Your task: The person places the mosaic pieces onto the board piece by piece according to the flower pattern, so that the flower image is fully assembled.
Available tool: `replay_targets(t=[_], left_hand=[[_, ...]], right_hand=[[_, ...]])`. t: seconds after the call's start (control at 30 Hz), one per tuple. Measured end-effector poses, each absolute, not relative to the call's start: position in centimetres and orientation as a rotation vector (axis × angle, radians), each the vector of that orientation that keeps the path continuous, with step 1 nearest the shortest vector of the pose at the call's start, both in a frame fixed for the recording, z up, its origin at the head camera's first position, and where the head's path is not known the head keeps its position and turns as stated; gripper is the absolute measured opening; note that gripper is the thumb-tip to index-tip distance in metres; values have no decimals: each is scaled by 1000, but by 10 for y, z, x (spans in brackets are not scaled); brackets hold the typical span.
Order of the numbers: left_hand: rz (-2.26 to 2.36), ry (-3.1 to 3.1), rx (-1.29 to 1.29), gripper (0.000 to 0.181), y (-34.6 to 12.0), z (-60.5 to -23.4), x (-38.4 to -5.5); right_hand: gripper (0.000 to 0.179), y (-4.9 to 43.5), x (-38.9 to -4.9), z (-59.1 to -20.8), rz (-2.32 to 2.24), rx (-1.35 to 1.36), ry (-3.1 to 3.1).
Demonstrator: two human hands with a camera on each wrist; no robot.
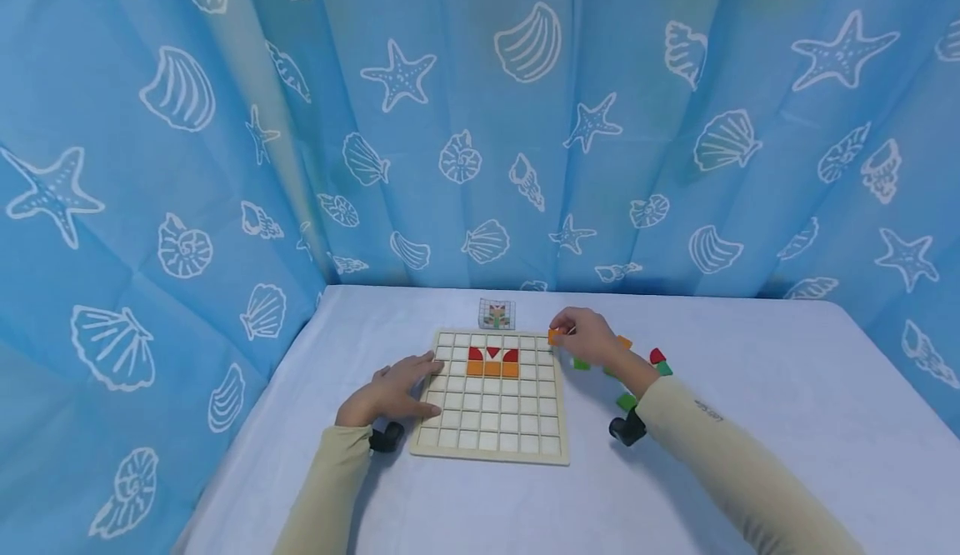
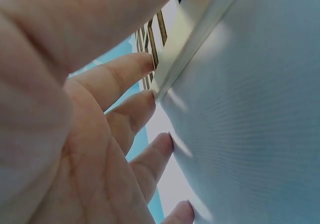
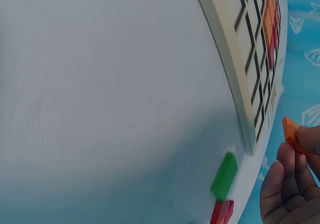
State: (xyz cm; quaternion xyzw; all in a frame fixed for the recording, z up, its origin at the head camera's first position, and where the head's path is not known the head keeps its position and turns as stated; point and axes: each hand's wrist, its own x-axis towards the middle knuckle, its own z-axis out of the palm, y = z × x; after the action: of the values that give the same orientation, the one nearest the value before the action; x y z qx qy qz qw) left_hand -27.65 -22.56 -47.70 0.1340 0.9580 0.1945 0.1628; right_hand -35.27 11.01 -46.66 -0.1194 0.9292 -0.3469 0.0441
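A square wooden grid board (image 1: 489, 423) lies flat on the table. Set in its upper rows are a red triangle (image 1: 492, 352) between two curved red pieces (image 1: 476, 354), with a row of orange blocks (image 1: 492, 369) directly below. My left hand (image 1: 396, 390) rests along the board's left edge, fingers spread, fingertips (image 2: 145, 62) right at the rim in the left wrist view. Near the board's upper right corner, my right hand (image 1: 588, 340) pinches an orange block (image 3: 290, 130) between thumb and fingers.
Right of the board lie loose pieces: several green blocks (image 1: 627, 402), a red piece (image 1: 657, 356) and another orange block (image 1: 624, 342), partly hidden by the right hand. A small pattern card (image 1: 497, 314) lies beyond the board. A blue shell-print curtain (image 1: 450, 205) hangs behind the white-covered table (image 1: 750, 372).
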Motion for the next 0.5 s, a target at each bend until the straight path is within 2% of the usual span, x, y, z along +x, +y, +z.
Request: replay_targets(t=[0.5], left_hand=[[498,2745,356,79,-223,-480,-278]], right_hand=[[15,67,-338,-480,-1162,-295,2737]])
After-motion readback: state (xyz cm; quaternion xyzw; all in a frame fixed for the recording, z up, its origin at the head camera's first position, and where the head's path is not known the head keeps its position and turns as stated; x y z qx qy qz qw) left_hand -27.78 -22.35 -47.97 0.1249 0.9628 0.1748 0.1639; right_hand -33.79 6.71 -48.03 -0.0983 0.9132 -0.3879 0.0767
